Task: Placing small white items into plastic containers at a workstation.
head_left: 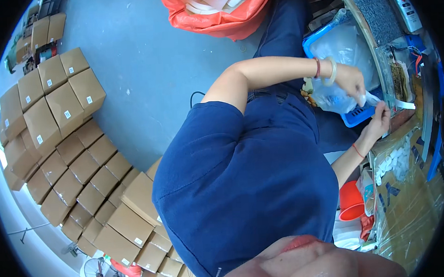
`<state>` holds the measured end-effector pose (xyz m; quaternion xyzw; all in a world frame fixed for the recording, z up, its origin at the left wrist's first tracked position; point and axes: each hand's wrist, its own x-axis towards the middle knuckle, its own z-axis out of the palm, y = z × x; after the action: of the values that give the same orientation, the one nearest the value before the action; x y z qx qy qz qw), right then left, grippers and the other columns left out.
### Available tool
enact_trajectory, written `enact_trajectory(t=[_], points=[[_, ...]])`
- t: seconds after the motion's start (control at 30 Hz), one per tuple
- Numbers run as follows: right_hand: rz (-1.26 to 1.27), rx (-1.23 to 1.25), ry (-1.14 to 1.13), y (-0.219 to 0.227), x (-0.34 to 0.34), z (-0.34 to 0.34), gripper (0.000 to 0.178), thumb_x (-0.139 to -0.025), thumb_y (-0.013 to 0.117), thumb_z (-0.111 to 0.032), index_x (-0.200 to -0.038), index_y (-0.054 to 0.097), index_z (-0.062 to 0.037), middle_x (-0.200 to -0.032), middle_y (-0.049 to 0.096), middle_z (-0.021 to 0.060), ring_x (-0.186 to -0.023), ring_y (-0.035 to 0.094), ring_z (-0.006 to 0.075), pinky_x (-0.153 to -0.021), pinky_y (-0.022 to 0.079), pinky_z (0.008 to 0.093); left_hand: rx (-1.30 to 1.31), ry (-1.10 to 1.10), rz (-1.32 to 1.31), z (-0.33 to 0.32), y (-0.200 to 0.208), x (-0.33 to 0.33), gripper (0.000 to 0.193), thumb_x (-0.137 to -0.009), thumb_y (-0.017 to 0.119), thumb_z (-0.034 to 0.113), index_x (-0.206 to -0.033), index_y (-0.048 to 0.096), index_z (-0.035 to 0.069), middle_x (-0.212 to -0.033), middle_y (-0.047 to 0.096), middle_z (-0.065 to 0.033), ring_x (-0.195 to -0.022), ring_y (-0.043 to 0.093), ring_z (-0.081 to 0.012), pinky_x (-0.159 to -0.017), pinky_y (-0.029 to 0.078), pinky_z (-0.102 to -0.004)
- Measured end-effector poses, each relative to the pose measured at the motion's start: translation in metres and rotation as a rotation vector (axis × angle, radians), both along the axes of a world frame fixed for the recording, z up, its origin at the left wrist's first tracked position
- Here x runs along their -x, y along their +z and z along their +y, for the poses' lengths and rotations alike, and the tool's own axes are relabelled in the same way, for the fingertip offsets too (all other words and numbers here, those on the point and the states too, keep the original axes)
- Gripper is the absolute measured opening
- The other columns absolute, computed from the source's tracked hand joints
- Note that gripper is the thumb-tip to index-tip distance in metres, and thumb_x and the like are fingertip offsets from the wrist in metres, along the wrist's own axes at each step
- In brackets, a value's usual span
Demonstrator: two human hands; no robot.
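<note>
Holds a thin, translucent plastic piece (372,98) in narrow grip between bare left hand (351,81) and bare right hand (377,122), near blue plastic basket (359,117), right of frame.

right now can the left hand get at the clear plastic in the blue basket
Probably yes: the left hand is at the blue basket and nothing visible blocks the clear plastic, though its fingers seem to pinch part of it.

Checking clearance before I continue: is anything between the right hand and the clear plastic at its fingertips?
Nothing visible: the right hand meets the clear plastic directly, with the left hand at its other end. Anything behind the fingers is hidden.
</note>
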<state>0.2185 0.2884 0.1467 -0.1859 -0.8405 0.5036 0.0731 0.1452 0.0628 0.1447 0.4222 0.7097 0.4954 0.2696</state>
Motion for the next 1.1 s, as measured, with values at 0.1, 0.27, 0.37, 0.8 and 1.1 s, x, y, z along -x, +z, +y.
enact_trajectory(t=[0.1, 0.27, 0.37, 0.8, 1.1], points=[[0.184, -0.259, 0.03, 0.013, -0.024, -0.043, 0.021, -0.099, 0.059, -0.018, -0.101, 0.064, 0.0026, -0.095, 0.065, 0.0086, -0.084, 0.059, 0.0185, -0.081, 0.048, 0.032, -0.193, -0.015, -0.816, -0.005, -0.023, 0.015, 0.034, -0.094, 0.067, 0.035, -0.117, 0.071, 0.01, -0.089, 0.07, -0.0026, -0.068, 0.063, -0.0064, -0.065, 0.05, -0.0235], [0.414, -0.714, 0.465, 0.017, -0.036, -0.08, 0.008, -0.089, 0.067, -0.005, -0.097, 0.066, -0.0025, -0.094, 0.065, 0.0087, -0.093, 0.06, 0.0258, -0.084, 0.048, 0.0353, -0.41, 0.058, -1.27, 0.006, -0.029, 0.01, 0.033, -0.092, 0.069, 0.032, -0.108, 0.073, 0.004, -0.092, 0.072, -0.005, -0.071, 0.065, -0.01, -0.068, 0.052, -0.0267], [0.419, -0.695, 0.614, 0.044, -0.026, -0.079, 0.011, -0.088, 0.067, -0.002, -0.099, 0.068, -0.0023, -0.1, 0.067, 0.0091, -0.096, 0.061, 0.0264, -0.086, 0.049, 0.0375, -0.288, 0.122, -0.869, -0.003, -0.025, 0.018, 0.025, -0.092, 0.068, 0.026, -0.101, 0.074, 0.003, -0.094, 0.073, -0.0067, -0.073, 0.067, -0.0146, -0.069, 0.053, -0.0294], [-0.417, 0.89, 0.121, -0.015, 0.031, -0.038, 0.041, -0.097, 0.063, -0.029, -0.13, 0.058, -0.0035, -0.121, 0.061, 0.0014, -0.112, 0.055, 0.0117, -0.095, 0.039, 0.0287, -0.15, -0.051, 1.209, -0.002, -0.026, 0.013, 0.016, -0.069, 0.062, 0.01, -0.076, 0.068, -0.003, -0.089, 0.064, -0.0129, -0.096, 0.063, -0.0277, -0.095, 0.05, -0.0369], [0.071, 0.278, -0.115, -0.017, 0.031, -0.054, 0.04, -0.103, 0.053, -0.03, -0.123, 0.063, 0.0037, -0.12, 0.067, 0.0091, -0.113, 0.058, 0.0157, -0.102, 0.042, 0.03, -0.035, 0.102, 1.211, 0.003, 0.003, 0.011, 0.039, -0.074, 0.059, 0.011, -0.107, 0.067, -0.008, -0.126, 0.061, -0.0169, -0.126, 0.054, -0.0297, -0.111, 0.041, -0.0367]])
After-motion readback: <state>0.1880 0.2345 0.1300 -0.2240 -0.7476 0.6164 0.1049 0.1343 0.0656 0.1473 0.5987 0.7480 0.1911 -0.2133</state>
